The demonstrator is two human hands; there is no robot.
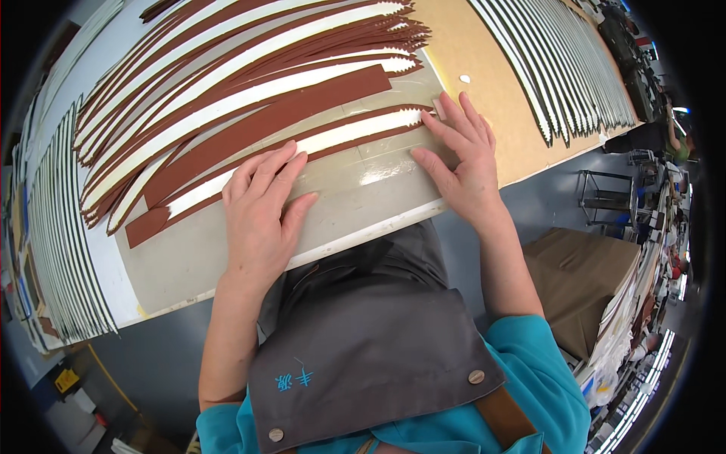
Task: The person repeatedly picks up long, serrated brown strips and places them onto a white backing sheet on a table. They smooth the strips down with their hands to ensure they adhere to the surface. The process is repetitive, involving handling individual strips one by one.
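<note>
Workshop clutter fills the right rim of the view, with racks and a brown box below the bench edge, while the surface (pixel 189 265) itself carries a glossy grey mat under both hands. On that mat lies a fan of long brown strips with white centres and saw-toothed ends, and the nearest strip (pixel 302 147) of the fan is the one both hands press on.

Its long axis runs aslant, from low on the person's left up toward the right, so it spans the gap from one hand to the other. The left hand (pixel 261 212) lies flat, fingers spread and not closed on anything, covering the strip's lower stretch; the rest of the strip leads away up and to the right of it. The right hand (pixel 465 163) is likewise open and flat, its fingertips (pixel 431 125) touching the mat just beside the strip's toothed end, which lies to the left of that grip. That hand is the nearer to the toothed tip; the left hand is the nearer to the plain brown tail, which runs on down and to the left past its wrist side.

Further stacks of black-and-white strips (pixel 560 68) lie well apart, beyond the right hand, on a tan board.
</note>
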